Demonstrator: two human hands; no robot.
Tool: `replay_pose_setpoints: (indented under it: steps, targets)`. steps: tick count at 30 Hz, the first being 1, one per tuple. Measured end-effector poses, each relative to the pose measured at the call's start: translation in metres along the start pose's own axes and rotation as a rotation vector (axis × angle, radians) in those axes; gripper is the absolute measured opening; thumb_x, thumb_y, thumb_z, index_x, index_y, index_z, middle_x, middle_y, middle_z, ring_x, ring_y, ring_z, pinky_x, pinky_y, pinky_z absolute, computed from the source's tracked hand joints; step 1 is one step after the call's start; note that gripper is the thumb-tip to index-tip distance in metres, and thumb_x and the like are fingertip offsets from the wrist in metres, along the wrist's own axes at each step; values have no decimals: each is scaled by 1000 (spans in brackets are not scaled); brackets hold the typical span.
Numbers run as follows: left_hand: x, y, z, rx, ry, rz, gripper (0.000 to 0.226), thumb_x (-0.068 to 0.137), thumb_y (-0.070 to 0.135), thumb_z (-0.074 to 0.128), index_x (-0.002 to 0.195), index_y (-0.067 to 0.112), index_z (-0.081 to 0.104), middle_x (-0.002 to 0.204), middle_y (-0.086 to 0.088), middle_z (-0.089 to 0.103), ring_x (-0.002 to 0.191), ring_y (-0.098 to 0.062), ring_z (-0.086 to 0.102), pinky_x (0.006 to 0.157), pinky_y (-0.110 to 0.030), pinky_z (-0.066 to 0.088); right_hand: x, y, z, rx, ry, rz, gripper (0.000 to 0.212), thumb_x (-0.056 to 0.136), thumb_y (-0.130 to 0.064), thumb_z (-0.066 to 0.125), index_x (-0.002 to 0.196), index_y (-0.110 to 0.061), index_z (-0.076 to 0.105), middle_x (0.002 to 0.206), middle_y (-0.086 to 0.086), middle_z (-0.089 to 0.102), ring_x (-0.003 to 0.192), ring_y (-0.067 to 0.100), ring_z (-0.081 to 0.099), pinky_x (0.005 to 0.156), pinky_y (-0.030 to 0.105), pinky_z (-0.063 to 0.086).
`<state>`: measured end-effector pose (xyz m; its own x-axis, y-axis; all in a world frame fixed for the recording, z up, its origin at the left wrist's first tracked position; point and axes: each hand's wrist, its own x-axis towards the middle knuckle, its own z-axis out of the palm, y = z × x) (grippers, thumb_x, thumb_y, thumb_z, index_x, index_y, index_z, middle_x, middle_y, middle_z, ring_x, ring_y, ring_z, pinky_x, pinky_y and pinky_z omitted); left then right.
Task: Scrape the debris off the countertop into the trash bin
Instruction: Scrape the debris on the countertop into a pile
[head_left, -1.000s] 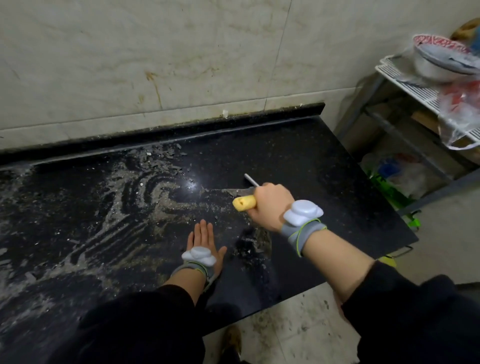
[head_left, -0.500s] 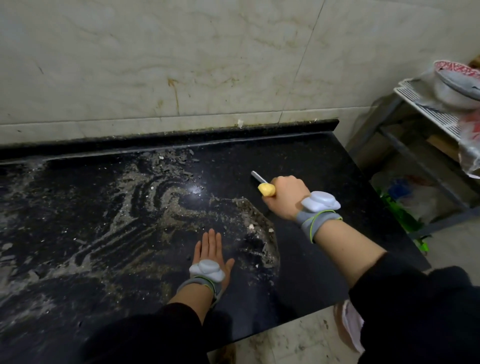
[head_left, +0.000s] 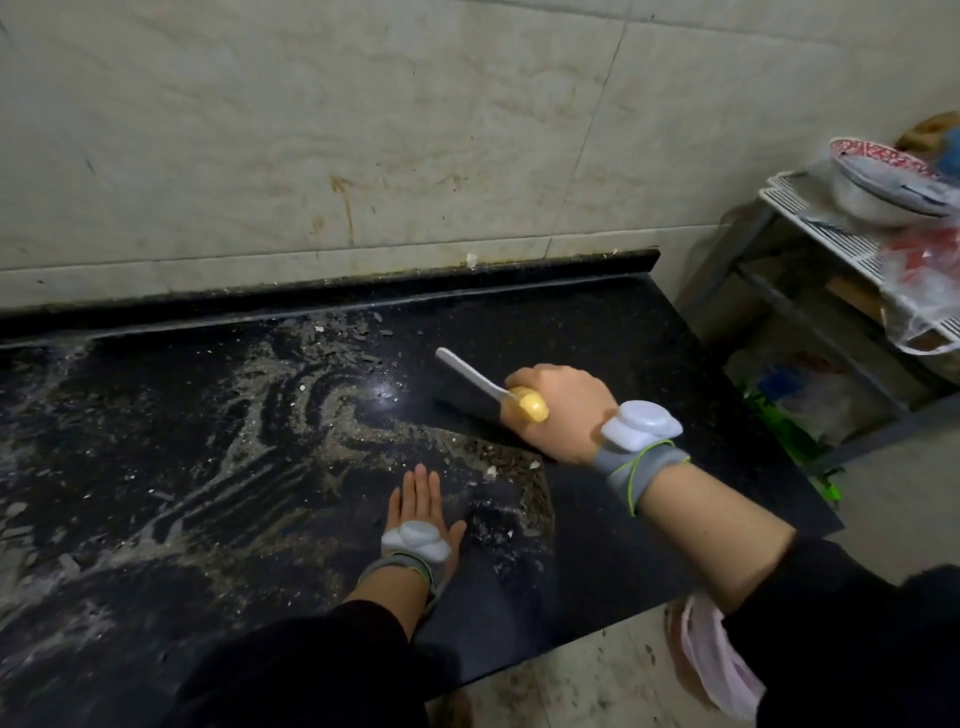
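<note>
right hand (head_left: 561, 415) gripping knife (head_left: 470, 387) is re-laying its blade at 12 o'clock of debris (head_left: 498, 457) for another pull; left hand (head_left: 418, 501) is lying flat, fingers straight.

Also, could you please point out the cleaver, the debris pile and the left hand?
cleaver (head_left: 479, 399): head view, flat of blade.
debris pile (head_left: 506, 460): head view, heaped middle.
left hand (head_left: 418, 499): head view, back of hand.

The glossy black speckled stone counter (head_left: 649, 332) carries pale grey-tan gritty debris (head_left: 374, 434) in swirling, streaked bands, whitest toward its left edge. The broad grey metal cleaver (head_left: 470, 378) has a butter-yellow handle. The grey fabric wristbands (head_left: 641, 467) are piped in lime green under white plastic pods (head_left: 641, 426). The long sleeves (head_left: 311, 670) are black. Behind the counter's back edge, cream marbled wall tiles (head_left: 363, 130) show rusty brown streaks.
</note>
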<state>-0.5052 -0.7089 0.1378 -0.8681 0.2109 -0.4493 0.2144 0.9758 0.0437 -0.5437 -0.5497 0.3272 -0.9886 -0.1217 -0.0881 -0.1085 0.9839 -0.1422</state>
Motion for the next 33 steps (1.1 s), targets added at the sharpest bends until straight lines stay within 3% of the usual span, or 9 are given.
replay_pose_setpoints:
  steps: [7,10,16,21,26,30,33]
  targets:
    - [1,-1,3,6,19,5,75,96,53,2,145,2,-23,157,-13,-22,147,-27,-16,117,-38,-11,-19,44,7,-140,-83,287,37,86,-49,51,95,-14,63,102,11,66,95,36,63,69,32,43]
    - [2,0,3,-5,23,4,74,101,49,15,148,3,-19,157,-13,-22,147,-27,-16,119,-39,-6,-26,21,16,-128,-60,233,40,88,-52,46,88,-14,58,99,14,67,93,39,63,65,32,38]
    - [1,1,2,-8,31,7,75,101,49,17,150,3,-15,158,-14,-18,148,-28,-12,119,-39,-4,-29,-44,23,-4,-15,94,38,90,-47,47,89,-11,61,94,17,68,89,42,62,65,35,39]
    - [-3,0,3,-7,73,19,74,101,49,17,150,3,-14,158,-14,-16,148,-28,-10,119,-39,-3,-31,-44,7,74,-24,207,41,87,-51,48,69,-15,54,93,16,69,90,42,62,68,34,42]
    - [-5,0,6,-68,151,6,80,83,55,-14,145,3,-18,159,-15,-12,148,-29,-7,116,-41,-9,-38,-13,-1,-72,-13,338,37,85,-50,50,84,-16,62,95,12,69,90,37,64,66,31,39]
    - [-4,-2,6,-39,102,16,74,100,50,13,148,3,-17,158,-13,-19,147,-27,-14,119,-40,-6,-49,-20,13,-47,-57,382,39,86,-49,50,88,-13,63,97,13,69,93,38,64,68,32,43]
    - [-6,-2,5,-42,119,13,73,101,49,17,150,5,-15,158,-11,-20,147,-24,-15,119,-40,-6,-48,-47,23,8,-38,321,34,89,-46,48,84,-14,59,95,14,68,92,39,63,66,33,41]
